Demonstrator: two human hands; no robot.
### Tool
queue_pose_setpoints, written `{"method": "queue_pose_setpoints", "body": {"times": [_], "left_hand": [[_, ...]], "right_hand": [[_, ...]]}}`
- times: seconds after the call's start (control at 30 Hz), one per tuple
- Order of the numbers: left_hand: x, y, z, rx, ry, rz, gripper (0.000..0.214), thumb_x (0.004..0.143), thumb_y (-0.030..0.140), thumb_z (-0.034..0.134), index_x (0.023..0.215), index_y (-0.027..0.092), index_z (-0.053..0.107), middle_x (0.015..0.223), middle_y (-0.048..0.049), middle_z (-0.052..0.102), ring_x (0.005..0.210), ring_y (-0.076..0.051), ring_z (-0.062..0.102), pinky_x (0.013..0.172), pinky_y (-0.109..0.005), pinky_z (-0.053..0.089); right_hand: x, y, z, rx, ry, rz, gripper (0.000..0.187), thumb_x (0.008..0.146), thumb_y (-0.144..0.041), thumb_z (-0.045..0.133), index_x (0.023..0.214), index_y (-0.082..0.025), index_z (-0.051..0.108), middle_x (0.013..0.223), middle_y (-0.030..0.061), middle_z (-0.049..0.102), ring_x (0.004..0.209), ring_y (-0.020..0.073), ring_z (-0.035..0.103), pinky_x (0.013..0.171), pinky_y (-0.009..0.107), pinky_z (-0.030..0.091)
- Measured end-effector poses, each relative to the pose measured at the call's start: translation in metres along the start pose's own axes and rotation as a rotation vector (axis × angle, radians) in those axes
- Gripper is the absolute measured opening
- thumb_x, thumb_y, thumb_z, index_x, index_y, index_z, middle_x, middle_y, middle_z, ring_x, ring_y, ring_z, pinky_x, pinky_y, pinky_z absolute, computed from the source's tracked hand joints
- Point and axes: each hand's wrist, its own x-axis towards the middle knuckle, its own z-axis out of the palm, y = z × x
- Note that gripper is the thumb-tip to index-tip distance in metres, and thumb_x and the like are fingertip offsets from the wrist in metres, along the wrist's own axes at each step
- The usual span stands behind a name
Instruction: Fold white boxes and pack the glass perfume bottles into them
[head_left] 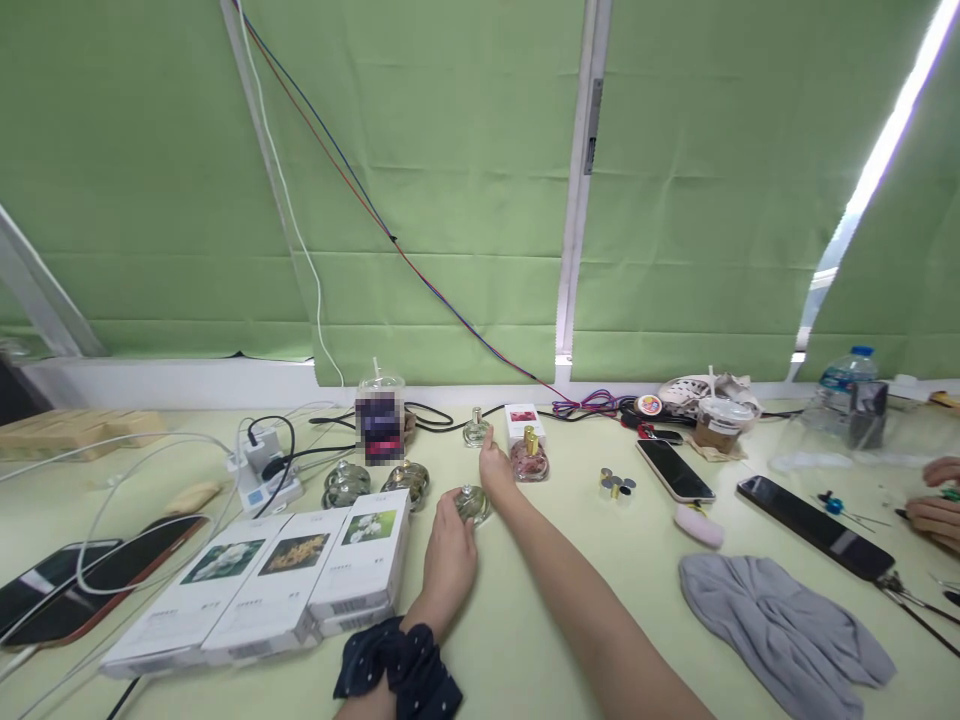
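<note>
My left hand (450, 560), with a dark dotted scrunchie (401, 665) round its wrist, curls around the left side of a clear glass perfume bottle (472, 505) on the table. Farther back, my right hand (496, 472) has its fingertips at the right side of another perfume bottle (475, 432), which stands upright with a metallic neck; some of those fingers are hidden. Pink perfume bottles (529, 462) with gold tops stand just right of this hand, before a small white box (523, 420). More glass bottles (346, 486) sit to the left, a darker pair (406, 484) among them.
White flower-picture boxes (262, 590) lie at left, near a power strip (262, 470) with cables. Small metal caps (616, 486), phones (675, 470) and grey cloth (780, 630) lie at right. A drink cup (380, 425) stands behind; another person's hand (937, 515) is at far right.
</note>
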Motion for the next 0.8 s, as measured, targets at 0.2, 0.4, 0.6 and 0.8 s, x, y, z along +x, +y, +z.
{"method": "queue_pose_setpoints", "body": {"times": [0.2,0.4,0.6,0.8], "left_hand": [[0.002,-0.001,0.003,-0.044,0.032,0.022,0.036,0.082,0.014,0.039,0.117,0.013,0.042,0.111,-0.0164,0.053,0.107,-0.029,0.056,0.094,-0.050,0.045],[0.005,-0.004,0.006,-0.137,0.019,0.047,0.038,0.078,0.015,0.044,0.116,0.014,0.040,0.112,-0.0155,0.054,0.108,-0.028,0.056,0.094,-0.051,0.045],[0.010,0.004,0.004,-0.212,-0.060,0.079,0.040,0.078,0.018,0.046,0.116,0.016,0.038,0.111,-0.0131,0.054,0.104,-0.026,0.058,0.092,-0.050,0.046],[0.014,0.014,-0.002,-0.231,-0.109,0.100,0.048,0.073,0.019,0.050,0.118,0.017,0.035,0.109,-0.0115,0.055,0.100,-0.023,0.059,0.093,-0.048,0.046]], "right_hand": [[-0.043,0.016,-0.036,-0.002,-0.111,-0.244,0.059,0.079,0.007,0.044,0.136,-0.011,0.043,0.114,0.0144,0.064,0.105,0.0205,0.059,0.086,0.028,0.047],[-0.103,0.047,-0.072,-0.029,-0.022,-0.517,0.029,0.089,-0.004,0.045,0.112,-0.013,0.060,0.112,0.0094,0.064,0.103,0.0163,0.054,0.089,0.026,0.043],[-0.132,0.096,-0.117,-0.432,0.290,-0.294,0.028,0.090,-0.008,0.046,0.113,-0.015,0.060,0.121,0.0150,0.058,0.099,0.0244,0.048,0.080,0.037,0.035],[-0.133,0.121,-0.141,-0.509,0.272,0.087,0.029,0.090,-0.013,0.047,0.117,-0.011,0.057,0.124,0.0197,0.052,0.103,0.0271,0.047,0.079,0.038,0.032]]}}
